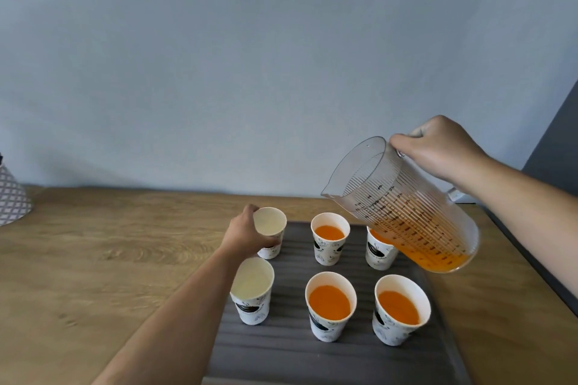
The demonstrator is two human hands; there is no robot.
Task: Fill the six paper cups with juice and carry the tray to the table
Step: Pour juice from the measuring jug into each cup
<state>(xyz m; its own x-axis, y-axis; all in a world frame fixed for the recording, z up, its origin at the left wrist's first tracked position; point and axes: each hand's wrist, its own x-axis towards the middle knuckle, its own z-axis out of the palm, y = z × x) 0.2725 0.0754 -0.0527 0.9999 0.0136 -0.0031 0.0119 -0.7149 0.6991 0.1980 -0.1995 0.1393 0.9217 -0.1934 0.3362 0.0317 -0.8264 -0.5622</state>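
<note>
Six white printed paper cups stand in two rows on a dark grey ribbed tray. Orange juice fills the back middle cup, the front middle cup and the front right cup. The back right cup also holds juice and is partly hidden by the pitcher. The back left cup and front left cup are empty. My left hand grips the back left cup. My right hand holds a clear measuring pitcher by its handle, tilted left above the back right cup, with juice in its lower part.
The tray lies on a wooden counter against a pale blue-grey wall. A patterned grey and white object stands at the far left edge. A dark panel rises at the right.
</note>
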